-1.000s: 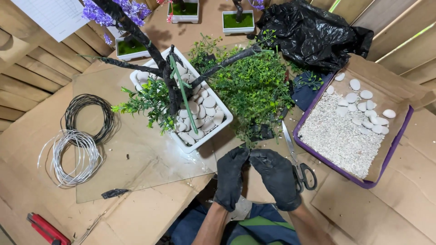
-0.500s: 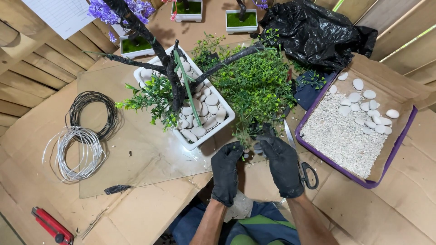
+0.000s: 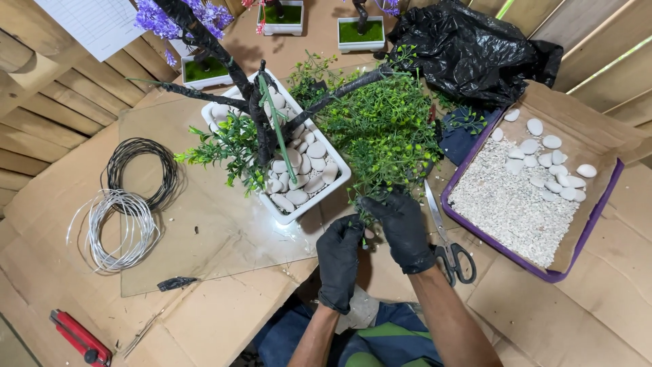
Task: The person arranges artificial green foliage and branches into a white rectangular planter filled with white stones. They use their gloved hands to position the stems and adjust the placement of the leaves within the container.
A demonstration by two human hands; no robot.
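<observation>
Black gloves: both hands wear them, and they meet at the near edge of the green foliage, just in front of the person's lap.
Left hand (image 3: 339,256): fingers curled shut, pinching what looks like a thin green sprig (image 3: 358,219) at its lower end; the stem itself is too small to make out clearly.
Right hand (image 3: 403,228): fingers bent and pressed into the lower fringe of the foliage, closed around the leafy tips just beside the left hand's fingertips.
Green foliage (image 3: 384,129): a dense bush of small artificial leaves on a dark branch (image 3: 336,95), hanging over the table edge toward the hands.
Planter (image 3: 339,178): white, rectangular, filled with white pebbles; a dark wrapped trunk (image 3: 259,129) rises from it, with a smaller leafy branch on its left.
Scissors (image 3: 445,239): lying flat, black handles, just right of the right hand, not touched.
Tray (image 3: 506,248): purple rim, lined with brown paper, holding fine white gravel and larger white stones, well right of the hands.
Wire coils (image 3: 129,204): one black, one silver, overlapping on the cardboard to the left.
Cutter (image 3: 76,338): red, at the near left corner.
Black plastic bag (image 3: 468,47): crumpled, far right.
Small planters (image 3: 358,30): white with green tops, at the far edge.
</observation>
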